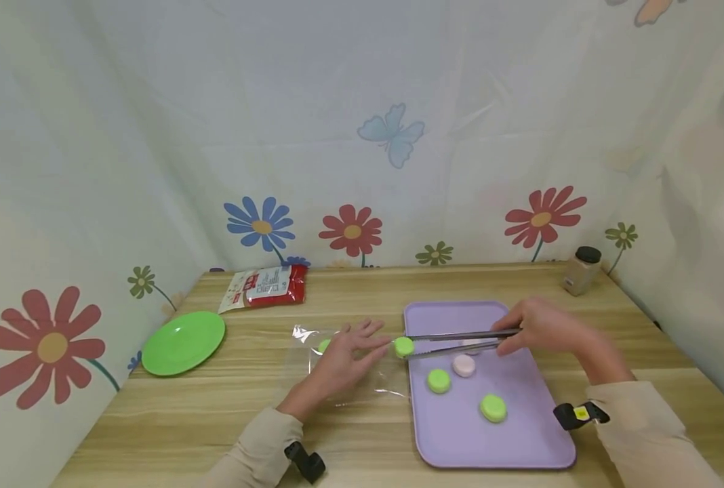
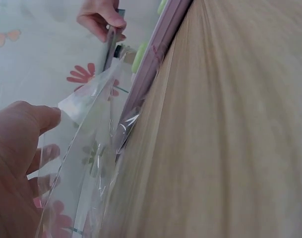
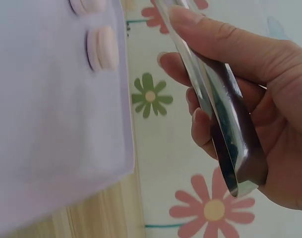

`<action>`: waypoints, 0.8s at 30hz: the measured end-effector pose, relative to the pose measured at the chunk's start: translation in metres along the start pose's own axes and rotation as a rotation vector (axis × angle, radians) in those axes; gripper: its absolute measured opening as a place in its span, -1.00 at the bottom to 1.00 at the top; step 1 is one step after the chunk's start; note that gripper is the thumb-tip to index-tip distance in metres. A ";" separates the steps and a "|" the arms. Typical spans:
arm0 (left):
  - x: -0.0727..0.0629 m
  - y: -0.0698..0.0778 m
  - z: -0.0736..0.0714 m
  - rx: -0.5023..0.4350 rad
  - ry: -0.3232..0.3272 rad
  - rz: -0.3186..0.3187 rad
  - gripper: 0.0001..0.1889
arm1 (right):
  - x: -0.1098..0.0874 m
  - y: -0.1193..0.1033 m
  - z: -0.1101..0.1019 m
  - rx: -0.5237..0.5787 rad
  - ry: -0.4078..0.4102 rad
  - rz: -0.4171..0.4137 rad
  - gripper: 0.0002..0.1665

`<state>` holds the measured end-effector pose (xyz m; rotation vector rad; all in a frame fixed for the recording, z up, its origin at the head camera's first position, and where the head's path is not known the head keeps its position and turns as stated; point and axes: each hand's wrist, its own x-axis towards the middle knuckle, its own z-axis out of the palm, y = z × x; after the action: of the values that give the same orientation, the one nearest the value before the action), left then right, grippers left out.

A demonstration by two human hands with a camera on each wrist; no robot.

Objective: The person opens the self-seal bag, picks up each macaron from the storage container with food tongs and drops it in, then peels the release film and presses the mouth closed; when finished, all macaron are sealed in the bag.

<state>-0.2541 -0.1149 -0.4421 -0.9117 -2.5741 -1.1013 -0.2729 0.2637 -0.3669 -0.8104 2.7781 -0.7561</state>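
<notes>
My right hand [image 1: 541, 329] grips a pair of metal tongs [image 3: 222, 114] over the tray. A green macaron [image 1: 404, 347] is held between the tong tips at the tray's left edge. My left hand [image 1: 351, 356] touches a clear plastic bag [image 2: 93, 148] with spread, fairly straight fingers; the film covers part of them in the left wrist view. Another green macaron [image 1: 324, 346] shows at the bag, partly hidden. On the purple tray [image 1: 459, 447] lie two green macarons, one nearer the middle [image 1: 438, 381] and one in front [image 1: 493, 408], and pale pink macarons [image 3: 103, 48] below the tongs.
A green plate [image 1: 183, 343] lies at the table's left edge. Behind it is a red and white packet [image 1: 267, 287]. A jar with a black lid [image 1: 581, 271] stands at the back right. A flowered curtain [image 1: 313, 163] hangs behind the wooden table [image 1: 215, 420].
</notes>
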 end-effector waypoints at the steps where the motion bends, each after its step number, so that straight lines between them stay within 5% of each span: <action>1: -0.001 0.000 0.000 -0.001 -0.005 -0.001 -0.70 | 0.002 -0.003 0.003 -0.001 0.000 -0.005 -0.50; 14: -0.001 0.000 0.000 0.015 -0.001 0.002 -0.70 | 0.033 -0.058 0.039 -0.029 0.022 -0.119 -0.53; 24: -0.001 0.003 0.000 -0.024 -0.016 -0.005 -0.68 | 0.057 -0.074 0.068 0.007 0.015 -0.226 -0.60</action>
<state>-0.2519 -0.1140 -0.4406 -0.9237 -2.5829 -1.1329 -0.2683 0.1498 -0.3875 -1.1363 2.7250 -0.8090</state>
